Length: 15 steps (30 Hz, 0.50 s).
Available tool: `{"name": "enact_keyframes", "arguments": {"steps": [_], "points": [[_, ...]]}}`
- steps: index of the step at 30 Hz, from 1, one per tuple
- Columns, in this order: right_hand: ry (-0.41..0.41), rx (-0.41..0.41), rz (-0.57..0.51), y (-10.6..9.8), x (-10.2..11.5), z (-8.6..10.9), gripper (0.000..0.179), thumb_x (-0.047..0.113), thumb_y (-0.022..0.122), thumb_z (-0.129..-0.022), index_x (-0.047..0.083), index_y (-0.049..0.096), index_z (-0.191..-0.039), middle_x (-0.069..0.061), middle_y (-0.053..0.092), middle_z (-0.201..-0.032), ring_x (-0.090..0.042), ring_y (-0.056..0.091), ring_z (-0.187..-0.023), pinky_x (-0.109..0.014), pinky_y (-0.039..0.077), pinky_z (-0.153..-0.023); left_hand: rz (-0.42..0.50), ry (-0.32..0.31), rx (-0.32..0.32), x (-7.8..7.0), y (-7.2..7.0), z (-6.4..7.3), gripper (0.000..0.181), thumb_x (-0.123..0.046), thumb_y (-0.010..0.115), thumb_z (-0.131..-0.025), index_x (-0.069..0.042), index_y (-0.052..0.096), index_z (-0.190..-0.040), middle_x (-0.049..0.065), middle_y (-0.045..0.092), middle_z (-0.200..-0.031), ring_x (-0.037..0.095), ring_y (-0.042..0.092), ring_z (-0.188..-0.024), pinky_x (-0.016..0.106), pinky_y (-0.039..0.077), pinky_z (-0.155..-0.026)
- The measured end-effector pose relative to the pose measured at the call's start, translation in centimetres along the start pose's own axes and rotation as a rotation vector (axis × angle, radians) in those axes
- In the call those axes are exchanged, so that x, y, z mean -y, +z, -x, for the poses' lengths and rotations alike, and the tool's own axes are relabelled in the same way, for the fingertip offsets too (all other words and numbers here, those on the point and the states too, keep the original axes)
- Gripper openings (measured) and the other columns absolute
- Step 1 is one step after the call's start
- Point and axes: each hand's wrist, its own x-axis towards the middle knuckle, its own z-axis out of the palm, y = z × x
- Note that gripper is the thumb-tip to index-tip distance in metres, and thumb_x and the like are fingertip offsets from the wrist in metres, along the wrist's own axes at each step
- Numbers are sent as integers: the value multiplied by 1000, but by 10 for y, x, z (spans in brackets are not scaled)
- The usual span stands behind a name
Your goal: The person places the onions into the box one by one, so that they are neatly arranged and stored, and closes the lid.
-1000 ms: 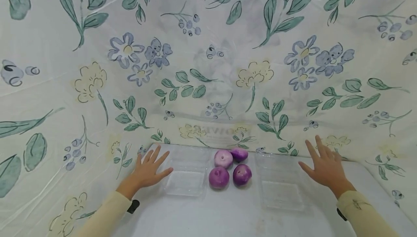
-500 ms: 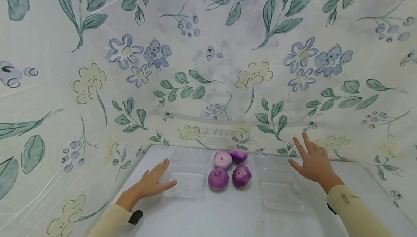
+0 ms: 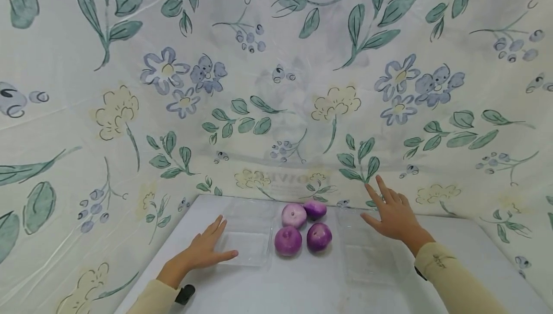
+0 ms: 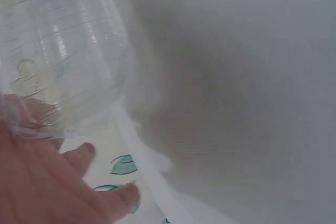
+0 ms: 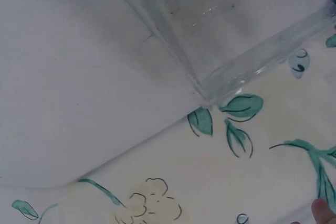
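Observation:
Several purple onions (image 3: 288, 241) sit in a cluster between two clear plastic containers with open lids. My left hand (image 3: 200, 251) is at the near left side of the left container (image 3: 246, 249), fingers extended and thumb apart. In the left wrist view, part of that hand (image 4: 47, 182) shows through the clear plastic (image 4: 79, 51); whether it touches is hard to tell. My right hand (image 3: 393, 215), fingers spread, is over the far right part of the right container (image 3: 369, 266), holding nothing. Only a fingertip (image 5: 323, 212) shows in the right wrist view, away from the container's corner (image 5: 207, 90).
A white table (image 3: 302, 287) bears everything. Behind it and at the sides hangs a floral-patterned sheet (image 3: 276, 112), close to the table's back edge. A dark wrist device (image 3: 185, 295) shows under the left sleeve.
The right hand has moved left, from beside the right container to over it. The left hand has come down and slightly right, its fingers closer together. Onions and containers have stayed put.

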Motion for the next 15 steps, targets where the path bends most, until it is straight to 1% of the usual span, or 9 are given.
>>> {"name": "enact_keyframes", "arguments": {"steps": [4, 10, 15], "points": [[-20, 23, -12, 1, 10, -7, 84, 53, 59, -92, 12, 25, -157, -22, 10, -165, -47, 38, -136, -69, 30, -109, 20, -21, 19, -3, -1, -2, 107, -58, 70, -82, 0, 20, -156, 23, 10, -164, 49, 17, -148, 80, 13, -107], [-52, 42, -44, 5, 29, -18, 84, 56, 57, -92, 15, 25, -158, -19, 9, -165, -46, 37, -138, -69, 29, -110, 34, -50, -2, -3, 0, -3, 109, -59, 73, -79, -3, 20, -157, 22, 11, -165, 49, 18, -148, 80, 10, -107], [-90, 48, -51, 7, 44, -21, 83, 56, 57, -92, 15, 26, -157, -19, 10, -166, -47, 40, -137, -69, 31, -109, 61, -68, -16, -1, 3, -3, 111, -58, 76, -78, -4, 20, -157, 21, 11, -165, 49, 20, -147, 81, 8, -106]]}}
